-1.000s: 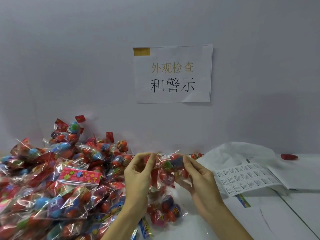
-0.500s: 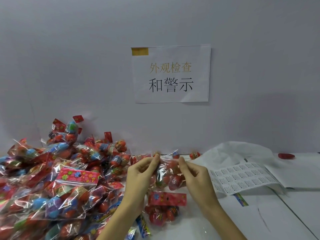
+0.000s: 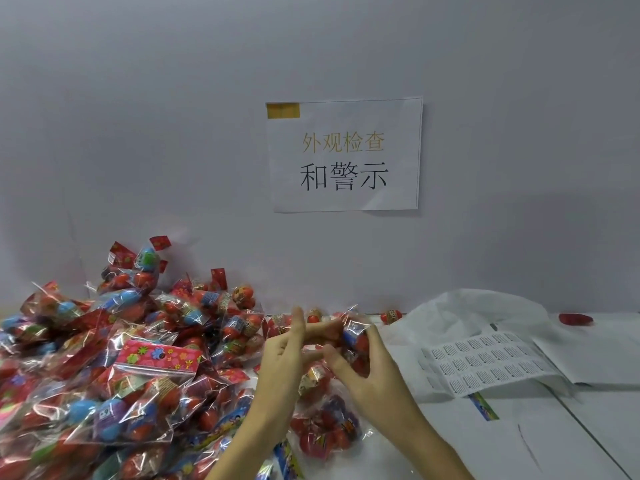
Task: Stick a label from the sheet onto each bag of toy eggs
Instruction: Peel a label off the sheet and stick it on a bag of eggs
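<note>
Both my hands hold one clear bag of toy eggs (image 3: 353, 336) up above the table, in front of the wall. My left hand (image 3: 287, 355) pinches its left part, fingers partly spread and blurred. My right hand (image 3: 363, 367) grips the bag's right side, fingers curled round it. Another bag of red eggs (image 3: 325, 431) lies on the table just under my hands. The label sheet (image 3: 485, 363), white with rows of small printed labels, lies to the right on a white plastic bag. Whether a label is on the held bag cannot be made out.
A big pile of bags of toy eggs (image 3: 114, 368) covers the table's left half. A white plastic bag (image 3: 460, 313) and white papers (image 3: 588, 355) lie at right. A loose egg (image 3: 391, 316) and a red object (image 3: 575, 319) sit by the wall.
My hands have turned and shifted the held bag slightly right and closer together. The bag's red header strip seen below it half a second ago no longer shows.
</note>
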`<action>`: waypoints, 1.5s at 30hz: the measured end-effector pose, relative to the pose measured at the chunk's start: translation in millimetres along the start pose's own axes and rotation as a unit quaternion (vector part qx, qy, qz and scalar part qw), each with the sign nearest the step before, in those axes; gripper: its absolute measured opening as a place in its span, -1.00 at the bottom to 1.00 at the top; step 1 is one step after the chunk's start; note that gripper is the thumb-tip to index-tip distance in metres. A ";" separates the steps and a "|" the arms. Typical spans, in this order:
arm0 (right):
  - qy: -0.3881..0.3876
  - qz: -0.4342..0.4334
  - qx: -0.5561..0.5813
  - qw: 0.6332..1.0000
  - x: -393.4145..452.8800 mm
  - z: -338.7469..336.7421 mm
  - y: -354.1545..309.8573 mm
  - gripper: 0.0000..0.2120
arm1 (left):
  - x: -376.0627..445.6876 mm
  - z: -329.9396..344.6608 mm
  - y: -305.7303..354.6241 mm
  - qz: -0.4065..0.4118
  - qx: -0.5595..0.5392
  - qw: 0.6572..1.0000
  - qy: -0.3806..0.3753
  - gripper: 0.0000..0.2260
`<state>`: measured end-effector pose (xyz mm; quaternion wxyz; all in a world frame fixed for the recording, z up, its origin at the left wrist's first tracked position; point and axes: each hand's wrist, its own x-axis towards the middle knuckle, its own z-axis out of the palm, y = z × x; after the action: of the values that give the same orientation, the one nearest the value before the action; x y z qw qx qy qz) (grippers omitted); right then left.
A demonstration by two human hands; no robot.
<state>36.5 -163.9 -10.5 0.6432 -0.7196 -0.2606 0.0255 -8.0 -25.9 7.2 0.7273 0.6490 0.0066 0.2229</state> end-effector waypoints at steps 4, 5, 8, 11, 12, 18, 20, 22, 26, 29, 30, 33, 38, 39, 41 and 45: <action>0.064 0.069 0.106 0.990 5.5 -6.3 0.5 -0.77 | 4.3 -4.1 0.3 0.086 0.087 0.990 0.065 -0.83; 0.054 0.096 0.152 0.982 6.5 -9.0 -0.5 -0.78 | 5.5 -6.4 -1.1 0.087 0.108 0.986 0.090 -0.78; 0.026 0.119 0.244 0.962 5.7 -10.5 -6.6 -0.73 | 3.8 -6.4 0.5 0.004 0.091 0.994 0.068 -0.65; 0.041 0.102 0.201 0.973 3.7 -6.0 -11.1 -0.68 | 2.6 -2.9 -1.3 -0.050 0.010 0.998 0.038 -0.71; 0.059 0.101 0.189 0.975 3.5 -5.9 -12.3 -0.67 | 2.7 -2.7 -1.3 -0.062 -0.008 0.997 0.038 -0.72; 0.080 0.117 0.250 0.958 5.1 -7.1 -12.9 -0.72 | 3.8 -1.9 -0.8 -0.050 -0.063 0.995 0.060 -0.77; 0.065 0.138 0.273 0.950 4.7 -6.0 -11.6 -0.72 | 2.8 0.3 -1.7 -0.024 -0.044 0.996 0.072 -0.84; 0.053 0.128 0.224 0.965 5.5 -9.6 -9.9 -0.73 | 5.4 -4.7 -4.5 0.038 0.043 0.995 0.078 -0.88; 0.031 0.061 0.112 0.991 7.5 -16.1 -7.3 -0.69 | 9.3 -15.6 -5.0 0.111 0.161 0.980 0.048 -0.84; 0.074 0.064 0.191 0.977 8.7 -14.3 -5.1 -0.71 | 10.3 -16.9 -1.9 0.077 0.169 0.982 0.044 -0.73; 0.080 0.073 0.226 0.968 9.6 -15.2 -4.2 -0.72 | 10.4 -18.0 -0.8 0.052 0.161 0.985 0.038 -0.70; 0.052 0.099 0.262 0.959 10.8 -19.7 -4.7 -0.65 | 10.6 -21.6 1.3 -0.005 0.098 0.995 0.019 -0.78; 0.070 0.075 0.139 0.985 9.0 -15.4 -4.8 -0.60 | 9.1 -25.3 8.1 -0.006 0.097 0.995 -0.002 -0.83; 0.082 0.070 0.138 0.985 8.7 -16.1 -5.0 -0.62 | 9.4 -26.6 9.3 -0.006 0.101 0.995 -0.008 -0.83; 0.069 0.075 0.157 0.982 9.4 -19.8 -4.8 -0.63 | 10.3 -28.1 9.9 0.000 0.097 0.995 -0.014 -0.86; 0.078 0.042 0.106 0.990 8.0 -19.2 -4.3 -0.70 | 9.5 -24.2 5.3 0.053 0.071 0.996 0.019 -0.86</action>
<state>49.1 -177.9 -0.7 0.7325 -0.6576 -0.1746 0.0236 -8.4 0.4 11.0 0.6663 0.6942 0.0022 0.2721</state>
